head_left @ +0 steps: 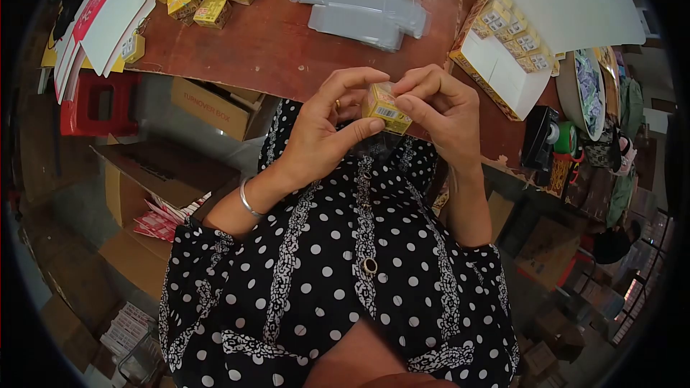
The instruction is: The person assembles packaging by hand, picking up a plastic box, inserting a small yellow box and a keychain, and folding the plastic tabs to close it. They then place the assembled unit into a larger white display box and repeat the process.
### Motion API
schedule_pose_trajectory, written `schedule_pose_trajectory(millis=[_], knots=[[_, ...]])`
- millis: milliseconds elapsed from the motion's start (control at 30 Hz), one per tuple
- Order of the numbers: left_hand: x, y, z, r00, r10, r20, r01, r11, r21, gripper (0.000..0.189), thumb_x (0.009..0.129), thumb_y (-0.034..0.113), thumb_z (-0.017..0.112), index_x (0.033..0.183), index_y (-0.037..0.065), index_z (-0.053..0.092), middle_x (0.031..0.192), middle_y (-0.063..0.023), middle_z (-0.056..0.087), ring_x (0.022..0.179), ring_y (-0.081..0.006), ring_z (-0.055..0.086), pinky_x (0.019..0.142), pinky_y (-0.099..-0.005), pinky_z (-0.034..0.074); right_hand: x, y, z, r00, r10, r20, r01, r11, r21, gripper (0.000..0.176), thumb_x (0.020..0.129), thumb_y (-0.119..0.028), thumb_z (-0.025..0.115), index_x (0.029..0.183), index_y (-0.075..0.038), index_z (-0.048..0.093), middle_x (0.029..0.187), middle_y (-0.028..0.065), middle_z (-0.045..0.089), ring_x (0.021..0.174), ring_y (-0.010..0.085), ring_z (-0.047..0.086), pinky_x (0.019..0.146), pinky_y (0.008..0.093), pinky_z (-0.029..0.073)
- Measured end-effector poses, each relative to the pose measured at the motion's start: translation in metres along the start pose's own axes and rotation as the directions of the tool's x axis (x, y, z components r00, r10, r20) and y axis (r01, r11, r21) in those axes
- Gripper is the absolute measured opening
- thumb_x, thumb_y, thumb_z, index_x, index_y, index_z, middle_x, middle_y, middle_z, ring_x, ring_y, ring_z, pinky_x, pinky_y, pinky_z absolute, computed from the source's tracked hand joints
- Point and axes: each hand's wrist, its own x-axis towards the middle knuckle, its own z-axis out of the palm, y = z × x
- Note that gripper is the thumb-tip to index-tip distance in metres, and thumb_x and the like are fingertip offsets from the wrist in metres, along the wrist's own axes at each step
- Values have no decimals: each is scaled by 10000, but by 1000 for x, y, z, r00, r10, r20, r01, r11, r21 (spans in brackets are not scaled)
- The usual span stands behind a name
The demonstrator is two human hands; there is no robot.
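Observation:
A small yellow box (387, 110) with a barcode on its side is held in front of my chest, near the table's front edge. My left hand (327, 118) grips it from the left, the thumb on its lower edge and the fingers behind. From the right, my right hand (442, 108) pinches at the box's upper corner with thumb and forefinger; what exactly lies between these fingertips is hidden. Beyond my hands, two clear plastic trays (359, 11) lie overlapping on the red-brown table (266, 47).
Several yellow boxes (212, 11) are piled along the table's far side. At right stands an open display carton (496, 75) with rows of small boxes inside. A green tape roll (566, 136) sits beyond it. Cardboard sheets (108, 21) and a red stool (97, 104) are at left.

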Motion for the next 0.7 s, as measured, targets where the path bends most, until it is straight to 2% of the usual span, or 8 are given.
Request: schedule_pose_trajectory(millis=[233, 333, 400, 500, 567, 600, 667, 700], knots=[[-1, -9, -5, 998, 57, -24, -58, 998, -11, 347, 960, -38, 666, 1295, 12, 592, 1436, -105, 440, 1262, -206, 593, 1054, -335, 530, -10, 9, 7, 989, -135, -56, 127, 984, -127, 80, 893, -9, 769, 953, 17, 723, 1165, 88, 688, 1102, 169, 641, 936, 304, 518], [3, -8, -6, 996, 64, -56, -67, 997, -48, 326, 954, -50, 669, 1260, 15, 579, 1433, -100, 429, 1246, -207, 599, 1036, -325, 542, -13, 11, 7, 988, -153, -15, 148, 976, -157, 262, 886, -39, 785, 1131, 0, 700, 1285, 88, 650, 1212, 198, 608, 1011, 345, 495], [6, -8, -6, 994, 73, -85, -81, 992, -96, 302, 950, -53, 674, 1227, 13, 573, 1423, -95, 426, 1234, -204, 604, 1025, -321, 548, -16, 4, 18, 989, 4, -149, 2, 999, 41, 480, 876, -82, 807, 1311, -28, 613, 1343, 89, 612, 1245, 199, 594, 1029, 347, 493], [11, -8, -10, 988, 103, -115, -105, 994, -5, 335, 931, -38, 703, 1213, 29, 534, 1355, -87, 467, 1198, -193, 620, 989, -308, 557, -20, 15, 5, 995, 99, -31, -101, 992, -74, 609, 874, -109, 812, 1408, -39, 528, 1339, 75, 610, 1251, 197, 590, 1046, 357, 491], [8, -7, -14, 998, -21, -61, 24, 998, 54, 394, 907, -12, 734, 1221, 56, 507, 1271, -74, 513, 1184, -152, 608, 955, -294, 554, -18, 17, -2, 995, 92, -40, -96, 990, -103, 540, 876, -94, 798, 1359, -23, 567, 1317, 62, 617, 1238, 182, 590, 1038, 355, 496], [9, -6, -15, 997, -54, -60, 67, 972, 226, 609, 849, 20, 777, 1367, 58, 460, 1226, -105, 557, 1160, -193, 627, 950, -327, 543, -15, 15, -6, 997, 76, -5, -76, 987, -141, 514, 864, -62, 785, 1333, -5, 583, 1312, 87, 620, 1204, 189, 611, 1018, 340, 508], [9, 5, -11, 1000, 2, -7, 1, 902, 433, 712, 824, 38, 791, 1433, 50, 422, 1238, -132, 562, 1148, -250, 632, 968, -359, 533, -10, 7, -11, 998, 58, 35, -51, 983, -179, 489, 851, -30, 772, 1307, 13, 600, 1306, 113, 623, 1171, 196, 632, 999, 326, 520], [10, 10, -10, 997, 48, 55, -72, 784, 617, 816, 800, 57, 806, 1498, 42, 385, 1251, -158, 567, 1136, -307, 638, 987, -392, 523, -3, -3, -12, 985, -5, 174, 73, 918, -389, 453, 812, -22, 790, 1242, -2, 649, 1284, 109, 637, 1153, 213, 644, 989, 333, 522]])
